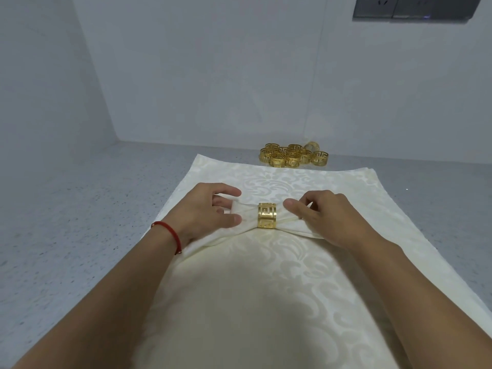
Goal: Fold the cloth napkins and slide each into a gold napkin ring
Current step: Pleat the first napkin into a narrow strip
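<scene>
A folded cream napkin (246, 218) lies crosswise on a stack of flat cream damask napkins (266, 275). A gold napkin ring (267, 216) with a cut-out key pattern sits around its middle, pinching it into a bow shape. My left hand (206, 213) grips the napkin's left end, thumb in front and fingers behind. On the other side, my right hand (323, 215) pinches the right end and covers most of it. A red string bracelet is on my left wrist.
Several loose gold rings (292, 155) are piled on the grey speckled counter (80, 222) just beyond the stack's far edge. White walls close off the back and left. A grey socket panel (418, 8) is high on the back wall.
</scene>
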